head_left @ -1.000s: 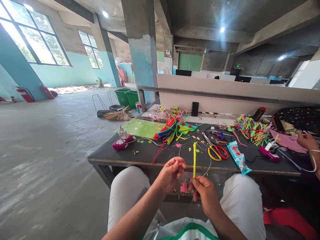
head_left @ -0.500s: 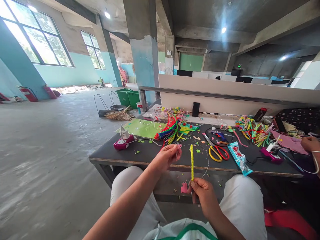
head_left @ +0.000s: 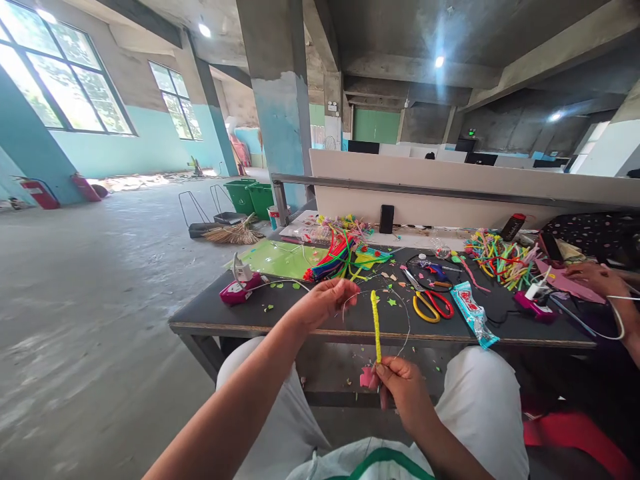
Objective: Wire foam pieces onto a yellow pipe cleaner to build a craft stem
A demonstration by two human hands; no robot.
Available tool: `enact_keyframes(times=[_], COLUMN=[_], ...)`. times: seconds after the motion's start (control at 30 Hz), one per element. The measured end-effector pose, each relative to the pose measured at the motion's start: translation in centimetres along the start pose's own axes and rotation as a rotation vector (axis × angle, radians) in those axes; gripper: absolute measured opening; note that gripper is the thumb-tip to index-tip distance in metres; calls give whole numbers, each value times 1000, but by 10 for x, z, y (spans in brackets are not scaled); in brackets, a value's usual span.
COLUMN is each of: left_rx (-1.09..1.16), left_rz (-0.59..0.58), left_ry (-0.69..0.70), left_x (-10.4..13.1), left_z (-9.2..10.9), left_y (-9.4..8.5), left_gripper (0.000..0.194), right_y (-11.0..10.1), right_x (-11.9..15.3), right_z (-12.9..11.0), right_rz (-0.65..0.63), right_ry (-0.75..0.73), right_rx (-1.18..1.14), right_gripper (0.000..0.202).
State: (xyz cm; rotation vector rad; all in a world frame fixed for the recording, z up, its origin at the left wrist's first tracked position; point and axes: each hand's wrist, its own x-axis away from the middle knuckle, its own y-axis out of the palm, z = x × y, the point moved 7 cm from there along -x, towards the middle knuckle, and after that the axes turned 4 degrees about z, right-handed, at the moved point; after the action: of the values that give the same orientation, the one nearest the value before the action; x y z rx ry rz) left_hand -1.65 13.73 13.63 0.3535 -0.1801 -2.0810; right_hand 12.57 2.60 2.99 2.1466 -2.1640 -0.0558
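A yellow fuzzy stick stands upright in my right hand, pinched at its lower end between thumb and fingers. From its top a thin pale wire or thread loops out on both sides. My left hand is up and left of the stick, over the table's front edge, its fingers closed near the left part of that thin loop. Scissors with yellow and red handles lie on the dark table beyond my right hand, beside a blue wrapper.
The dark table holds a pink power strip, a green sheet, bundles of colored pipe cleaners, scraps and a phone. Another person's hand is at the right.
The view has shifted slightly. My left hand has moved a little left and up from the yellow stick. The other person's hand has reached further left over the pink sheet.
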Motion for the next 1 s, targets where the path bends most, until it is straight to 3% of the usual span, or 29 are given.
enact_keyframes(times=[0.07, 0.2, 0.37, 0.47, 0.57, 0.7, 0.73, 0.8, 0.87, 1.0], left_rx=[-152, -509, -812, -871, -798, -517, -432, -266, -150, 9], left_rz=[-46, -253, -443, -452, -311, 67, 111, 129, 126, 170], left_ry=[34, -3, -7, 24, 6, 36, 29, 16, -62, -157], left_x=[-11, -34, -47, -50, -55, -48, -41, -22, 0, 36], left_z=[21, 45, 42, 38, 42, 55, 52, 36, 8, -47], left_y=[5, 41, 84, 95, 85, 39, 29, 17, 12, 19], left_gripper=[41, 32, 20, 20, 25, 36, 38, 36, 34, 28], right_y=[2, 5, 4, 3, -1, -15, -19, -27, -31, -28], right_x=[-1, -2, -2, -3, -5, -7, -8, -9, -11, -12], right_z=[2, 5, 7, 7, 7, -2, -5, -11, -15, -20], right_rz=[-12, -37, -39, -33, -25, 7, 18, 45, 71, 78], right_ry=[7, 3, 36, 30, 37, 4, -8, -18, -31, -58], right_rx=[1, -5, -11, -20, -42, -100, -116, -136, -140, -121], right_gripper=[40, 41, 42, 41, 40, 36, 35, 33, 32, 32])
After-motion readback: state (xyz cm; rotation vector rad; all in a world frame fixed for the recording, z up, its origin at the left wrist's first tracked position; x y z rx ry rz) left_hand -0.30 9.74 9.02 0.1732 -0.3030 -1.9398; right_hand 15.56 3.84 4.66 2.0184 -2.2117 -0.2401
